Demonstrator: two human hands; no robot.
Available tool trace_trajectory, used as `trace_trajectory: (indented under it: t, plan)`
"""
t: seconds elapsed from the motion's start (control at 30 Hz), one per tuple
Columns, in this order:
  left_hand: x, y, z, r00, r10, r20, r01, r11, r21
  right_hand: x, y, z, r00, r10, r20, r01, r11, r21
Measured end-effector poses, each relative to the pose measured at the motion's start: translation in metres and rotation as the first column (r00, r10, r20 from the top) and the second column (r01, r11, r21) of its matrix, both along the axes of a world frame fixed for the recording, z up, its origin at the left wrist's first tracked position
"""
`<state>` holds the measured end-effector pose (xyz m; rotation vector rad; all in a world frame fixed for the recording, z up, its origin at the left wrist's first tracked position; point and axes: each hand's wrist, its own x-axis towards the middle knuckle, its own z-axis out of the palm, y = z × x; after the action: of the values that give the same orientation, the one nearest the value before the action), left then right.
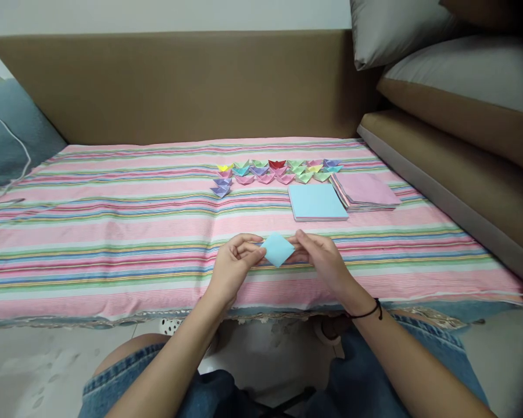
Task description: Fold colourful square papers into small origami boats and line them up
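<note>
A small light-blue square of folded paper (278, 250) is held up in a diamond position above the striped cloth. My left hand (236, 260) pinches its left corner between thumb and fingers. At the opposite corner is my right hand (321, 254), its fingers behind the paper and its thumb raised near the edge. Just beyond my hands lies a stack of light-blue paper sheets (317, 202). Touching that stack on the right is a looser pile of paper with a pink sheet on top (369, 189). Rows of small folded paper boats (285, 179) in several colours stand behind the stacks.
A pink striped cloth (113, 232) covers the surface and has some creases. Brown and grey cushions (462, 145) are piled along the right side. A brown backboard (192, 87) rises at the back. A white cable (15, 136) runs down at the far left.
</note>
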<state>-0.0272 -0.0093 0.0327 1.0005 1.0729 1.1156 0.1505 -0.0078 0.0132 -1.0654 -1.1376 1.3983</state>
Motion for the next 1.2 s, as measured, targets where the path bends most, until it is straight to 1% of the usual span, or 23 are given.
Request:
trace_trajectory:
  t: [0.1,0.13,0.2,0.27,0.4,0.5,0.57,0.63,0.67,0.73,0.8,0.87,1.0,1.13,1.2]
  plan:
    - [-0.001,0.0,-0.002,0.998,0.041,0.056,-0.04,0.999,-0.018,-0.002,-0.001,0.0,0.996,0.065,-0.061,-0.069,0.995,-0.072]
    - [-0.001,0.0,-0.002,0.997,0.04,0.07,-0.038,0.999,-0.025,-0.003,-0.001,0.0,0.997,0.057,-0.058,-0.061,0.995,-0.082]
    - [-0.002,0.0,-0.003,0.997,0.025,0.077,-0.022,0.999,-0.038,-0.004,-0.002,0.0,0.999,-0.002,-0.04,-0.001,0.996,-0.085]
    - [-0.001,-0.001,-0.003,0.998,0.002,0.069,0.001,0.999,-0.043,-0.005,-0.003,-0.001,0.998,-0.062,-0.013,0.061,0.996,-0.057]
    - [0.003,-0.002,-0.003,0.996,-0.049,0.073,0.051,0.998,-0.032,-0.007,-0.005,-0.002,0.994,-0.1,0.039,0.098,0.995,0.033]
    - [0.009,-0.004,-0.008,0.995,-0.072,0.071,0.076,0.996,-0.044,-0.013,-0.008,-0.003,0.988,-0.15,0.039,0.147,0.987,0.068]
    - [0.013,-0.005,-0.012,0.998,-0.05,0.043,0.051,0.998,-0.027,-0.017,-0.01,-0.005,0.98,-0.197,0.017,0.195,0.978,0.075]
    - [0.015,-0.005,-0.015,1.0,0.0,0.014,0.0,1.0,0.016,-0.02,-0.01,-0.006,0.975,-0.221,-0.019,0.222,0.972,0.079]
    - [0.015,-0.005,-0.016,1.0,0.021,0.007,-0.021,0.999,0.036,-0.02,-0.009,-0.006,0.976,-0.215,-0.035,0.217,0.973,0.075]
    - [0.015,-0.004,-0.016,0.999,0.035,0.01,-0.036,0.998,0.059,-0.017,-0.007,-0.005,0.987,-0.158,-0.041,0.16,0.986,0.046]
    - [0.014,-0.003,-0.014,0.999,0.037,0.028,-0.039,0.995,0.087,-0.014,-0.005,-0.003,0.997,-0.073,-0.009,0.073,0.997,0.015]
    - [0.013,-0.003,-0.011,0.999,0.012,0.033,-0.016,0.993,0.12,-0.011,-0.004,-0.001,0.999,-0.013,0.031,0.013,1.0,0.002]
    - [0.013,-0.003,-0.004,0.995,-0.098,-0.036,0.102,0.987,0.123,-0.011,-0.007,0.001,0.996,0.016,0.092,-0.016,1.0,0.001]
    - [0.008,-0.001,-0.003,0.985,-0.094,-0.148,0.108,0.99,0.095,-0.012,-0.01,0.002,0.985,0.057,0.162,-0.064,0.997,0.037]
    - [0.004,0.001,-0.004,0.979,-0.12,-0.165,0.133,0.988,0.072,-0.011,-0.009,0.002,0.982,0.075,0.176,-0.084,0.995,0.045]
